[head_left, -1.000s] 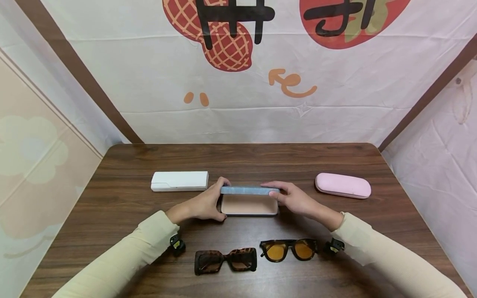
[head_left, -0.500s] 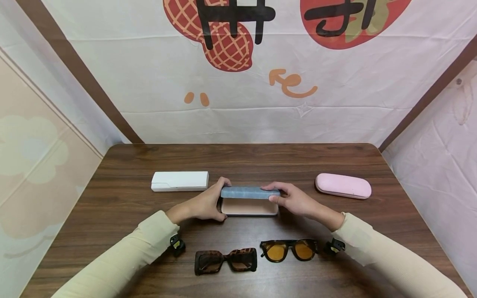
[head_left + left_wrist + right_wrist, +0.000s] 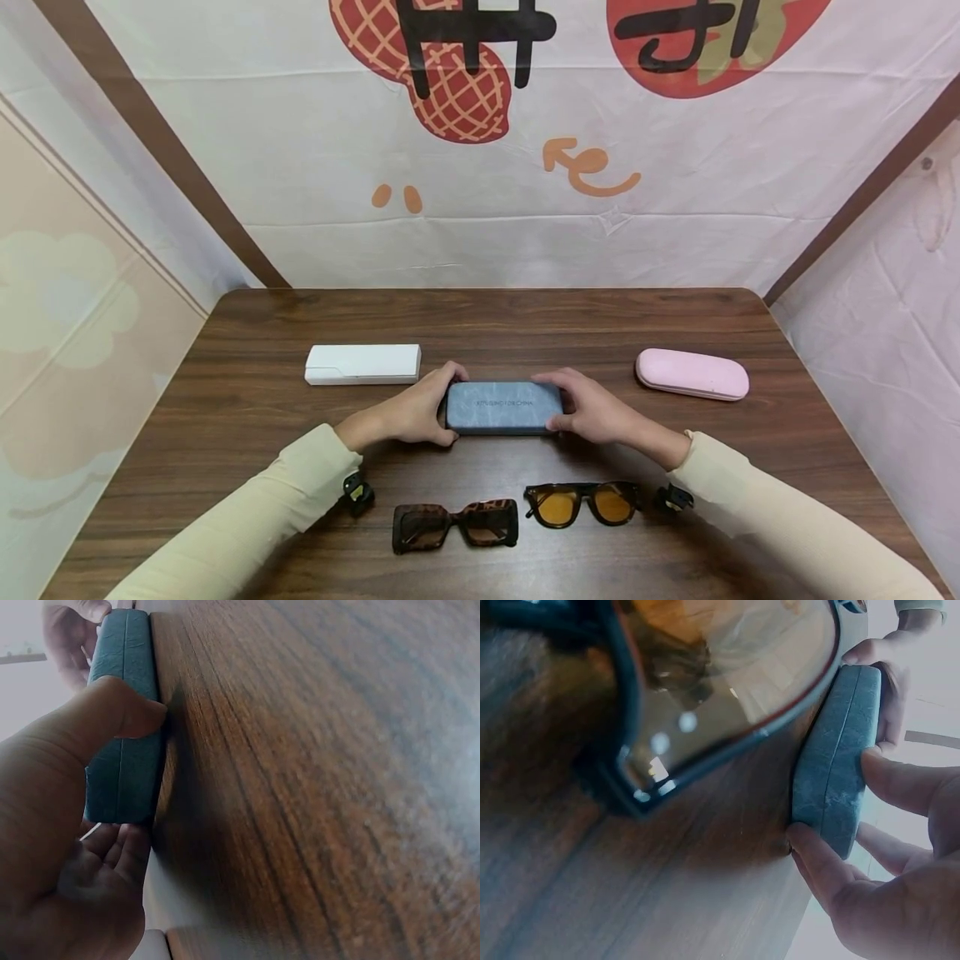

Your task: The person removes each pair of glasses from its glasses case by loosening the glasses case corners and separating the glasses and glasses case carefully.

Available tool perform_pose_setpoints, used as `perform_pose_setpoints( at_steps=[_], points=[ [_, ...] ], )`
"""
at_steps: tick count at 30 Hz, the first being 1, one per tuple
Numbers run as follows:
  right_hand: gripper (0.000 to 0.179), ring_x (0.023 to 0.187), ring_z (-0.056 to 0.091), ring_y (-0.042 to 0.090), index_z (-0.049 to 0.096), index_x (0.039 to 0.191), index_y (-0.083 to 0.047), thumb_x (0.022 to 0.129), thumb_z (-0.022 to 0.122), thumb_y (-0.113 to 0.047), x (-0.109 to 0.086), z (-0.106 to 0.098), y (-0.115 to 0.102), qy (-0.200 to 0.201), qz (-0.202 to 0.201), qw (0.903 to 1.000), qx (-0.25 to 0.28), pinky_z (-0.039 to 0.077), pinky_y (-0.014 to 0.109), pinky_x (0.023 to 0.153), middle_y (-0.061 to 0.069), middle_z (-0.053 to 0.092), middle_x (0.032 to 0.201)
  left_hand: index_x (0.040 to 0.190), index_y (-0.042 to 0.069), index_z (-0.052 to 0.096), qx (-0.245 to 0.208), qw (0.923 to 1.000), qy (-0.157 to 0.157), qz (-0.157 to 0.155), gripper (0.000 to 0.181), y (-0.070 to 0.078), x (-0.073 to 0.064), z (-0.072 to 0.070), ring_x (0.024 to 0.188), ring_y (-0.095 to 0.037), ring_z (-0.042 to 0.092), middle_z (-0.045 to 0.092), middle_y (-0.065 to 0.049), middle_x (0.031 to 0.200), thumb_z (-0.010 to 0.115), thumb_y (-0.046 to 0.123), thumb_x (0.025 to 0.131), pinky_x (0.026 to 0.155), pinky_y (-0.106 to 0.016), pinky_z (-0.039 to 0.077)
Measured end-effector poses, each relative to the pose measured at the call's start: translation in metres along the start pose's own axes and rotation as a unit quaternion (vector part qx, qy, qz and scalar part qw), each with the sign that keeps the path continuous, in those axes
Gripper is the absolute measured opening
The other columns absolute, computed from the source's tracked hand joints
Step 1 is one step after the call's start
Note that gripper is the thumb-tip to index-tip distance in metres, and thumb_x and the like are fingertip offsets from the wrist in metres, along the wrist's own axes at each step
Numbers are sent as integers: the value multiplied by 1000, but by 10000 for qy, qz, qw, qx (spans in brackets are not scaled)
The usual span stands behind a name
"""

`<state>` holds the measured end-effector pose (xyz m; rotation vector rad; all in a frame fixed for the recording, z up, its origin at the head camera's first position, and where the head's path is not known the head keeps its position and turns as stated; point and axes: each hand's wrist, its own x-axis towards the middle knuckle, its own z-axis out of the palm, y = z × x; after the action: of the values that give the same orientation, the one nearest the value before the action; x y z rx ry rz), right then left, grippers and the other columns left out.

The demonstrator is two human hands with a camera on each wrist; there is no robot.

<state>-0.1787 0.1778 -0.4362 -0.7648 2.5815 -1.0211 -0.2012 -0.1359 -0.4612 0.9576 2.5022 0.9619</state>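
Observation:
A blue-grey glasses case (image 3: 504,408) with lettering on its lid lies closed on the wooden table. My left hand (image 3: 420,408) grips its left end, thumb along the front side and fingers round the back. At the other end my right hand (image 3: 592,407) holds the case, thumb at the front of the lid and fingers behind. The left wrist view shows the thumb pressed on the front of the case (image 3: 124,772). In the right wrist view, fingertips touch the near end of the case (image 3: 838,772), its lid seam shut tight.
Tortoiseshell sunglasses (image 3: 454,526) and yellow-lensed sunglasses (image 3: 582,504) lie in front of the case. A white glasses case (image 3: 363,365) stands at back left, a pink one (image 3: 692,373) at back right. A printed cloth (image 3: 487,250) hangs behind the table (image 3: 525,312).
The lid of the blue-grey case has come down from raised to closed, with my right hand lowering along with it. My left hand has stayed at the left end.

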Motion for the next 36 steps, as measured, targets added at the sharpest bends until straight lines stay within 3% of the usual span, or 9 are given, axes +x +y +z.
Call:
perform_pose_setpoints(
  at_steps=[2,7,26,36],
  points=[
    [61,108,54,28,55,143,-2,88,80,-5,0,-1,-1,-61,93,9999,1,48,41,88,21,55,135,128,6,43,4,10000,-11,-18,71,1,0,0,107,-24,51,53,-11,120,86,6,71,92,-41,45],
    [61,106,53,27,54,144,-3,89,79,-7,1,-1,-1,-140,146,9998,-24,46,40,86,21,54,137,127,6,45,7,10000,-38,-54,68,2,-1,0,107,-24,50,53,-10,120,85,7,72,91,-41,45],
    [65,113,55,30,50,148,0,90,77,-11,1,-1,-1,-231,7,9991,-362,47,46,91,23,52,140,131,5,43,175,9998,-56,-38,69,3,-2,1,112,-26,46,50,-10,123,82,6,75,95,-44,43],
    [77,120,56,31,47,149,3,83,83,-12,0,1,-5,-212,-149,9978,-608,47,49,100,22,54,137,151,-3,34,659,9978,-92,-65,82,14,-9,3,133,-32,43,46,-17,146,79,11,83,108,-49,40]
  ],
)
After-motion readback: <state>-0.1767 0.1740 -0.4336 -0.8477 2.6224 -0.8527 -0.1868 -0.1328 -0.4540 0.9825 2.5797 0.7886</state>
